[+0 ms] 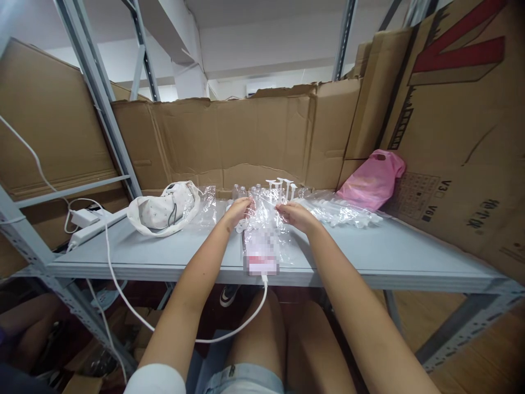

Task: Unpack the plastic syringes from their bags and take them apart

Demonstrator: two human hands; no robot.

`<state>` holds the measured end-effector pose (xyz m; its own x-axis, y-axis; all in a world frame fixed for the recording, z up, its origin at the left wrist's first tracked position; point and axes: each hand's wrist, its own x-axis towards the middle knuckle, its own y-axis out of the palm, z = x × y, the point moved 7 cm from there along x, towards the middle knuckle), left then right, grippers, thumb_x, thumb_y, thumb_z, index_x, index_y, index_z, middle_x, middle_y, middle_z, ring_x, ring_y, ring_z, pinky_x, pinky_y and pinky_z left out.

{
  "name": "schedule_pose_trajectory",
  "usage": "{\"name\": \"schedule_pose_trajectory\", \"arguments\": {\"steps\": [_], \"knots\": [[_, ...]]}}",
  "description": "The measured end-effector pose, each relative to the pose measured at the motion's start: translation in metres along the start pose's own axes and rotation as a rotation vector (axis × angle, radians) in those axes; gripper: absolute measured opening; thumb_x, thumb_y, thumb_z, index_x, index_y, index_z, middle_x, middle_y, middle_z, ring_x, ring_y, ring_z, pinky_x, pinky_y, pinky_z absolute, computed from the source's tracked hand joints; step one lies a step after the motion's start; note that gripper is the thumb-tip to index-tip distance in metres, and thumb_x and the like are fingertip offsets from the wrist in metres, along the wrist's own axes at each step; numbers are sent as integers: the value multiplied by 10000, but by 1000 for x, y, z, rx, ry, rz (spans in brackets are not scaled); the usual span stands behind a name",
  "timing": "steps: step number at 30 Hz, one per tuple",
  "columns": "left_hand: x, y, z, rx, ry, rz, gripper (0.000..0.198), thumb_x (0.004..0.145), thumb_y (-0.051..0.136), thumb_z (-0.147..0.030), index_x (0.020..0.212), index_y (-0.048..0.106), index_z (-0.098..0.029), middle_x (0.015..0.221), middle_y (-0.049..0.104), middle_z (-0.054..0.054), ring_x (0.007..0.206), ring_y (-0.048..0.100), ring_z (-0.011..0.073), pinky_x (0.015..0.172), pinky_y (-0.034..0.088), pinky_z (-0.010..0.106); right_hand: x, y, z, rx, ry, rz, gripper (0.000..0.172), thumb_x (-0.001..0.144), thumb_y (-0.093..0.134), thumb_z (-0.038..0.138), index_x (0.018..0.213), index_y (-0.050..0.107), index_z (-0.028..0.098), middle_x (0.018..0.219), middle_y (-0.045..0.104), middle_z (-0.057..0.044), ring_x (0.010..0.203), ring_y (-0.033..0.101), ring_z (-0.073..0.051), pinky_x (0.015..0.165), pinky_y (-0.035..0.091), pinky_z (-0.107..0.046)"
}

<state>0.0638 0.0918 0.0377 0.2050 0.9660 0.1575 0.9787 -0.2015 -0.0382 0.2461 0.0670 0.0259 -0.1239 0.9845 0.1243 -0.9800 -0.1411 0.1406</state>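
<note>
On grey shelf [394, 254], pinching clear plastic bag [263, 216] with left hand [239, 210] and right hand [298, 215], apparently to spread it; plugged-in phone [262, 267] near front edge, perhaps for cable reach.

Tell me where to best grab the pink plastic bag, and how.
Pinch the pink plastic bag by its top handle, around the cut-out hole, probably from above and the left: the handle sticks up there, while the printed brown cardboard box stands close on the right.
</note>
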Motion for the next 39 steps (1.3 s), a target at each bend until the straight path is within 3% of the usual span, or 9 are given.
{"name": "schedule_pose_trajectory", "arguments": {"steps": [7, 15, 18, 21, 27, 30, 33, 36, 39], "knots": [[-4, -7, -8, -34, 44, -126, 93, 777, 576, -238, 743, 549, -156, 651, 569, -3, 481, 485, 51, 451, 318, 175, 0, -9, 4, 37, -54, -128, 133, 701, 678, 218, 682, 559, 162, 608, 493, 17, 450, 363, -44, 410, 241, -194], [-5, -4, -6, -50, -24, -59, 170, 738, 604, -316, 689, 557, -161, 623, 542, -4, 490, 492, 69, 462, 321, 197, -3, -12, 8, 10, -82, -203, 185, 690, 701, 260, 686, 535, 178, 652, 543, 2, 486, 434, -58, 427, 284, -197], [-2, -8, -5, -43, 6, -125, 262, 768, 611, -420, 717, 571, -166, 613, 536, -7, 469, 478, 67, 451, 307, 192, -2, -4, 7, -7, -91, -104, 245, 621, 753, 259, 635, 524, 172, 589, 502, 21, 481, 400, -53, 431, 264, -200], [3, -15, -6, -6, 88, -215, 234, 780, 630, -352, 681, 551, -156, 584, 518, -19, 440, 440, 47, 430, 262, 179, -1, 3, 7, -27, -109, -17, 283, 562, 785, 243, 599, 515, 170, 537, 461, 39, 471, 373, -49, 432, 248, -198], [4, -48, -10, -205, 170, -431, 243, 844, 583, -353, 718, 488, -169, 518, 441, -67, 402, 378, 30, 429, 275, 161, 0, -19, 9, 36, -123, -225, 202, 601, 700, 186, 591, 499, 182, 511, 475, 32, 456, 380, -55, 441, 283, -200], [3, -48, -10, -175, 138, -381, 306, 861, 540, -471, 805, 527, -170, 576, 515, -41, 424, 444, 38, 433, 310, 163, 1, -22, 11, 67, -164, -226, 236, 604, 710, 221, 592, 476, 196, 516, 469, 38, 464, 387, -61, 446, 304, -205], [1, -28, -9, -82, 70, -207, 399, 804, 579, -565, 878, 573, -173, 668, 596, -2, 451, 506, 50, 433, 331, 178, 2, -20, 12, 70, -201, -203, 290, 598, 750, 286, 601, 472, 204, 529, 462, 45, 473, 390, -63, 452, 317, -211], [-1, -6, -10, 44, 87, -36, 329, 757, 679, -468, 789, 588, -153, 660, 607, 12, 457, 519, 55, 427, 319, 182, 2, -20, 14, 79, -226, -222, 331, 599, 781, 369, 641, 495, 209, 548, 473, 46, 477, 401, -65, 456, 330, -215], [-3, -5, -15, 81, 158, -89, 208, 789, 656, -310, 708, 553, -149, 583, 565, -14, 426, 483, 46, 408, 288, 181, 1, -15, 13, 83, -206, -175, 369, 607, 778, 470, 709, 534, 212, 616, 554, 17, 489, 442, -73, 440, 316, -219]]}}
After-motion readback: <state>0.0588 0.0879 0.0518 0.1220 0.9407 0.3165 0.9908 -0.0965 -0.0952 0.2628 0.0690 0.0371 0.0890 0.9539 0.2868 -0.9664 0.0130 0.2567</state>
